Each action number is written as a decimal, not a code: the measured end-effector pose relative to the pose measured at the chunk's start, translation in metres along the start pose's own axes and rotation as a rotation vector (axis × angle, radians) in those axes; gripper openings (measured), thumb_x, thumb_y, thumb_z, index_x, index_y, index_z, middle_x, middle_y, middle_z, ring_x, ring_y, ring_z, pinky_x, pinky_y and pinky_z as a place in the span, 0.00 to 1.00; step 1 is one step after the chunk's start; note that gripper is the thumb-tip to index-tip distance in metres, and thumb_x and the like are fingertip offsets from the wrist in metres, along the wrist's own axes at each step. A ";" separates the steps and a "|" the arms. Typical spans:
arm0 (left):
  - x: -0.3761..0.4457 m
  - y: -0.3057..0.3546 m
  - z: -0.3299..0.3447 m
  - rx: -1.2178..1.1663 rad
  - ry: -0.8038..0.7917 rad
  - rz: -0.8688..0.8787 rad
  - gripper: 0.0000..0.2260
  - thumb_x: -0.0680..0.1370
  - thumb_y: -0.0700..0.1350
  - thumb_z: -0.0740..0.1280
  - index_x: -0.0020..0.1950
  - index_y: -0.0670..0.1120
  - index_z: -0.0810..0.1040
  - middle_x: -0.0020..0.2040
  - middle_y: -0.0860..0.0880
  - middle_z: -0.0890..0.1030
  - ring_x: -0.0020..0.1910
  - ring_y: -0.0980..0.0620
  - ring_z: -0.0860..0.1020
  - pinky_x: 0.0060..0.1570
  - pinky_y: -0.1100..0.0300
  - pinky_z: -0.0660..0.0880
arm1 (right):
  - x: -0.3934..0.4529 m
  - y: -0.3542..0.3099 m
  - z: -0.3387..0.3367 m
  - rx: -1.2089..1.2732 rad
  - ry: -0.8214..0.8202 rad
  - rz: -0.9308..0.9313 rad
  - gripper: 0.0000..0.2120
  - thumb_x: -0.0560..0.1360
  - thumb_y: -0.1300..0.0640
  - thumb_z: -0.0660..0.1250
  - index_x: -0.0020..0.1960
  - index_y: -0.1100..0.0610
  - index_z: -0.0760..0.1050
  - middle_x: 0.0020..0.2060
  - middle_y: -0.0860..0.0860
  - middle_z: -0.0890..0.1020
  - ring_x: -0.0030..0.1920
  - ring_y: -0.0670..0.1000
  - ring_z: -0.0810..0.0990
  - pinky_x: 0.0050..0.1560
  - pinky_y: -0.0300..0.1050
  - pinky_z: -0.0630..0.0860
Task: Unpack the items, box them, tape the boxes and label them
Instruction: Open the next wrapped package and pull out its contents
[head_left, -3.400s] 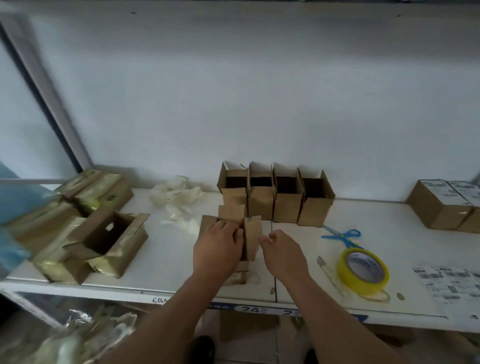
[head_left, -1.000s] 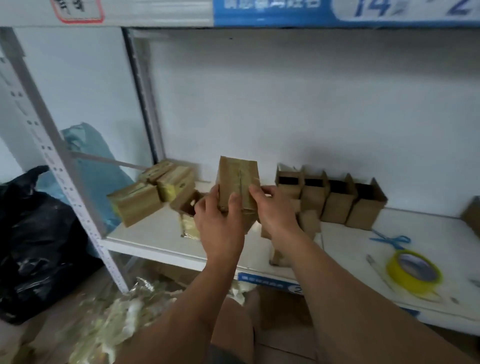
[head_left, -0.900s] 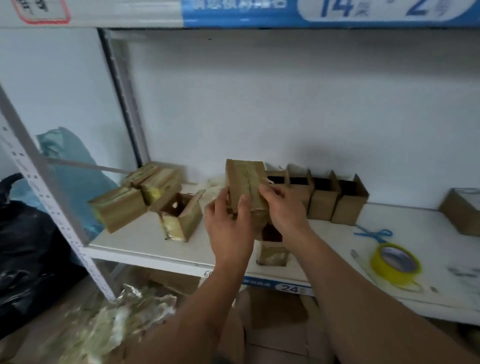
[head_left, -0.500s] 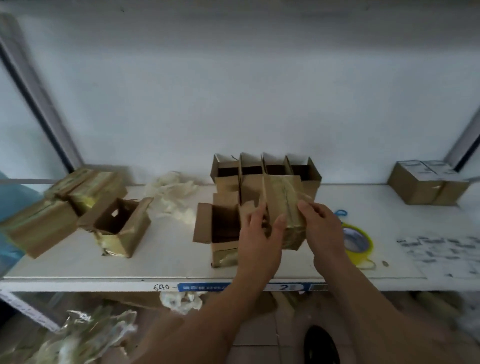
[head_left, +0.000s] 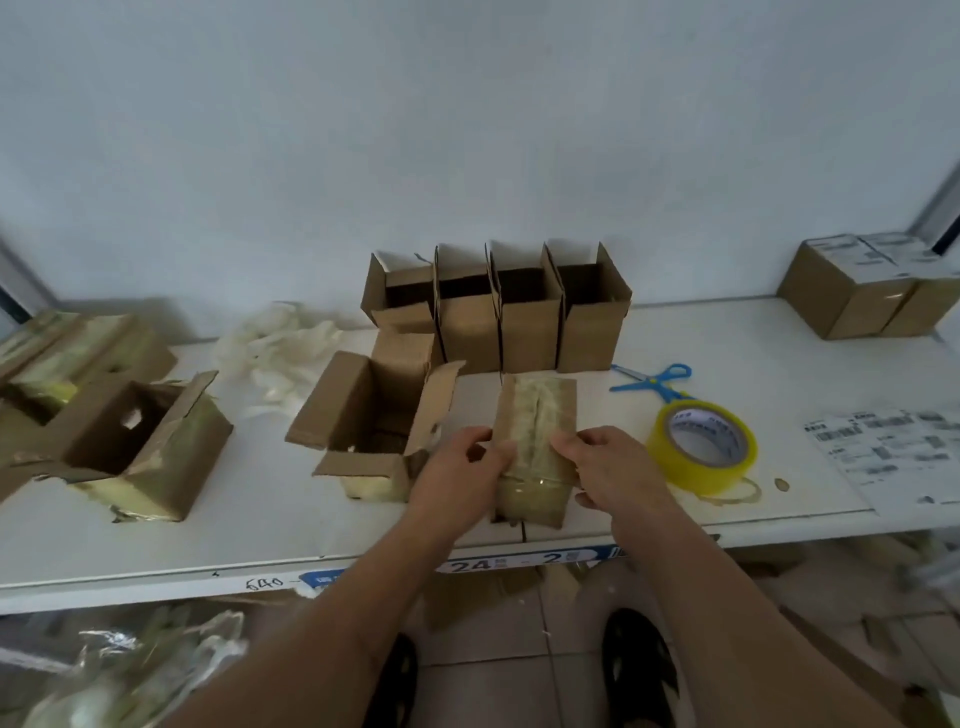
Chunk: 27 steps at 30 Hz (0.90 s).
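The taped box (head_left: 535, 447) sits upright near the shelf (head_left: 249, 530) front edge, gripped between my two hands; left hand (head_left: 457, 480) fingers (head_left: 496, 457) curl onto its left face, right hand (head_left: 610, 470) fingers (head_left: 569, 441) pinch its right face, thumbs toward me. Risks, as I judge them: the glossy tape wrap may slip in my grip; so close to the edge, the box could tip off; tearing it open may knock the open box (head_left: 371, 431) touching my left hand, or nudge the tape roll (head_left: 701, 449) just to the right.
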<state>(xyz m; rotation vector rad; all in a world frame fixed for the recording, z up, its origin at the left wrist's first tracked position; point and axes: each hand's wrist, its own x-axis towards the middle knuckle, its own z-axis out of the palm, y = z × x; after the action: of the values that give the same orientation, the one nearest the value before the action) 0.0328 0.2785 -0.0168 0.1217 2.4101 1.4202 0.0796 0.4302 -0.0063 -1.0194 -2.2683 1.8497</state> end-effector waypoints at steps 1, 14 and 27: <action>0.003 -0.002 -0.004 0.009 0.013 -0.013 0.16 0.80 0.57 0.63 0.65 0.54 0.74 0.51 0.58 0.77 0.48 0.62 0.75 0.38 0.66 0.68 | 0.001 -0.001 0.002 0.003 -0.037 -0.005 0.16 0.77 0.49 0.68 0.36 0.58 0.74 0.32 0.51 0.78 0.32 0.48 0.75 0.40 0.47 0.77; 0.033 -0.006 -0.053 0.049 -0.049 -0.116 0.18 0.78 0.57 0.67 0.64 0.52 0.76 0.51 0.56 0.78 0.49 0.58 0.75 0.44 0.62 0.70 | 0.013 -0.009 0.013 -0.419 -0.143 -0.076 0.35 0.71 0.35 0.69 0.68 0.57 0.68 0.63 0.55 0.76 0.61 0.54 0.77 0.60 0.49 0.73; 0.038 -0.002 -0.051 0.139 -0.044 -0.072 0.21 0.79 0.58 0.64 0.71 0.54 0.71 0.56 0.54 0.74 0.54 0.54 0.74 0.56 0.57 0.73 | 0.027 -0.008 0.014 -0.299 -0.270 -0.197 0.38 0.72 0.43 0.72 0.76 0.46 0.57 0.60 0.47 0.76 0.57 0.46 0.74 0.48 0.35 0.68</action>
<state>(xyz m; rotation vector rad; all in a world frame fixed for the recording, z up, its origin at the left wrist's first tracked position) -0.0197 0.2439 -0.0054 0.0980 2.4506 1.2062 0.0491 0.4313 -0.0123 -0.5655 -2.7487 1.6924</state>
